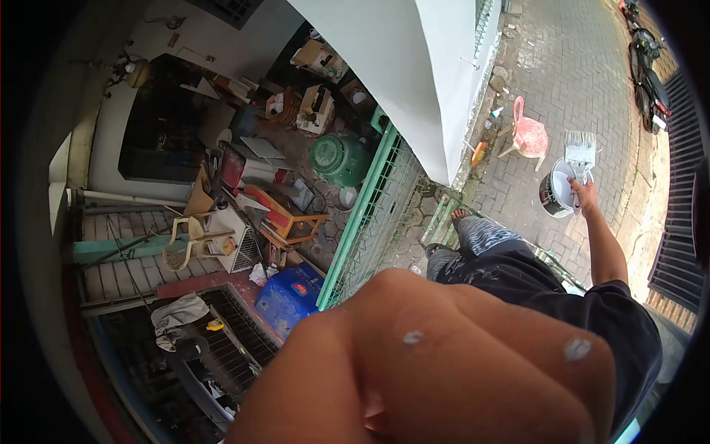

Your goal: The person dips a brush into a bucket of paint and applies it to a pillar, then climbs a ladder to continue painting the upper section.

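Note:
My right hand (584, 195), closed and held out over the paving, grips a small paint bucket (551, 196) by its rim together with a wide paintbrush (580, 150). The brush bristles point up, coated with whitish paint. Pale paint shows inside the dark-labelled bucket. Very close to the camera, my left hand (444, 348) fills the lower middle with bent fingers and dried white paint spots. Its fingertips are hidden, and whatever they hold cannot be made out. Beside both hands rises a white wall edge (403, 66).
A green metal fence (362, 214) runs below me. Beyond it lie a green drum (336, 157), a blue container (288, 296), a beige chair (188, 240) and clutter. A red stool (526, 137) stands on the paved lane (562, 74), with a motorbike (649, 81) farther off.

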`<action>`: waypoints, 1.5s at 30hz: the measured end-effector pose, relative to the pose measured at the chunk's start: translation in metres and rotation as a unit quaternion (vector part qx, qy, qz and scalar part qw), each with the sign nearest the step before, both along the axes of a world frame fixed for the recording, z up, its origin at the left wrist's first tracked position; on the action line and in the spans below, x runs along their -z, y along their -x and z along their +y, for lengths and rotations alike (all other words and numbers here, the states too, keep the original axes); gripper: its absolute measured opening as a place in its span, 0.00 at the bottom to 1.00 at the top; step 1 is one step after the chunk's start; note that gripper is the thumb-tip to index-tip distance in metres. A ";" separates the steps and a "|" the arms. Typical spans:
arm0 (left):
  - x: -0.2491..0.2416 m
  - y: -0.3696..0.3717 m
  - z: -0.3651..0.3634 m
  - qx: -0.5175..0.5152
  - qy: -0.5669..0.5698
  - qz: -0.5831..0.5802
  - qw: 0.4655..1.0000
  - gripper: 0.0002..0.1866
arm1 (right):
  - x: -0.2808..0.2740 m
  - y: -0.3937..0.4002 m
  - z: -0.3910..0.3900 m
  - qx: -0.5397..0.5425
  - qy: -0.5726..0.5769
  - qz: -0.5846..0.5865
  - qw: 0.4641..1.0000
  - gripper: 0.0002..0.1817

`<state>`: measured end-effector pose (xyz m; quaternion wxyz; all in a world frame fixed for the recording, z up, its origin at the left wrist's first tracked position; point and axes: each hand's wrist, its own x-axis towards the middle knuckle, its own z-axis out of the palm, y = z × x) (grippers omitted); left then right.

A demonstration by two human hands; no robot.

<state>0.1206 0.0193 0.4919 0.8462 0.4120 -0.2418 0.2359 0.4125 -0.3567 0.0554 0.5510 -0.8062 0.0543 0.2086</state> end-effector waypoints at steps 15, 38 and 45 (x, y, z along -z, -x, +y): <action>0.072 -0.116 -0.053 0.260 0.040 0.116 0.958 0.08 | -0.037 0.081 -0.052 0.024 0.120 0.098 0.988 0.17; 0.269 -0.094 0.022 0.067 -0.116 0.454 0.881 0.06 | -0.005 0.095 -0.052 -0.005 0.126 0.075 0.989 0.18; 0.533 0.070 0.063 -0.077 -0.517 0.662 0.537 0.08 | -0.011 0.084 -0.062 0.055 0.108 0.033 0.992 0.15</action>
